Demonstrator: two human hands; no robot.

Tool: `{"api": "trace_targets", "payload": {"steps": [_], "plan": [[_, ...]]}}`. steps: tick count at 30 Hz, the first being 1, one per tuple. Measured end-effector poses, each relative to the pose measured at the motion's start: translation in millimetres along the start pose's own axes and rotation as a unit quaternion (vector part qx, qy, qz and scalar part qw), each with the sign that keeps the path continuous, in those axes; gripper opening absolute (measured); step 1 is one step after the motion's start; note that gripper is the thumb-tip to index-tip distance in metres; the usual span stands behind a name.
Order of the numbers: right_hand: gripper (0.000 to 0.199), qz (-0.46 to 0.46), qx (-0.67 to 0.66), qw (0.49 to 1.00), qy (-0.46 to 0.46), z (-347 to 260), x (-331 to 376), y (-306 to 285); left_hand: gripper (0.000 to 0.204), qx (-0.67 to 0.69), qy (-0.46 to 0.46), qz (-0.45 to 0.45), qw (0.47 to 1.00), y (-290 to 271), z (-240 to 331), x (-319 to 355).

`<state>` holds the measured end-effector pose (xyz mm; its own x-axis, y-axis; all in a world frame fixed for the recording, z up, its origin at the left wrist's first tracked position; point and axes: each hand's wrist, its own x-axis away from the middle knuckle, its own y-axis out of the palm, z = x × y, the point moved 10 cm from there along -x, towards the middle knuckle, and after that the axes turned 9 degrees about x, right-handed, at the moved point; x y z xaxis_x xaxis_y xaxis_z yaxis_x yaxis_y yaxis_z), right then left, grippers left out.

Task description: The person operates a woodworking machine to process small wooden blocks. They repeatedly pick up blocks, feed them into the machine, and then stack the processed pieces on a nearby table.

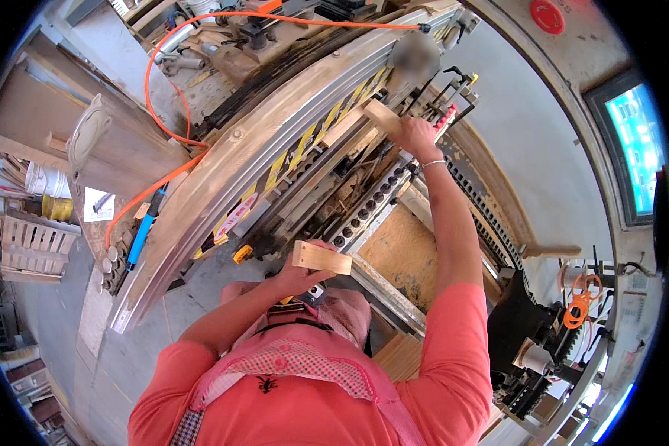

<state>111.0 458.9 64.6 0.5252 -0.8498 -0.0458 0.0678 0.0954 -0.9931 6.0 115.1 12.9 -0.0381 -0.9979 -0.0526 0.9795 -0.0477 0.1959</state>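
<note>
your right hand grips a wooden block at the drilling machine bed; your left hand holds a second block near your chest. loading step: seat the first block squarely next.

a rectangular screen glows cyan in a dark frame on the grey wall at the right edge. above it, a round red sign sits on the same wall at the top. a yellow-and-black striped warning strip runs along the machine's curved rail, ending in a white-and-red label. a white paper sheet with a dark picture lies at left.
</note>
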Motion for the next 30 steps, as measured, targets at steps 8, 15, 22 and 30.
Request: {"api": "trace_targets", "payload": {"steps": [8,15,22,30], "plan": [[0.046,-0.029,0.018,0.999,0.011,4,-1,6,0.044,-0.147,0.062,-0.037,0.987,10,10,-3],[0.044,-0.072,0.026,0.997,0.020,17,-7,18,0.043,-0.139,0.087,-0.030,0.986,11,17,-4],[0.044,-0.044,0.001,0.999,-0.001,6,-9,5,0.044,-0.041,0.020,-0.004,0.999,3,0,-1],[0.046,-0.037,0.006,0.999,0.011,4,-13,11,0.045,-0.034,0.016,-0.024,0.999,8,5,-5]]}}
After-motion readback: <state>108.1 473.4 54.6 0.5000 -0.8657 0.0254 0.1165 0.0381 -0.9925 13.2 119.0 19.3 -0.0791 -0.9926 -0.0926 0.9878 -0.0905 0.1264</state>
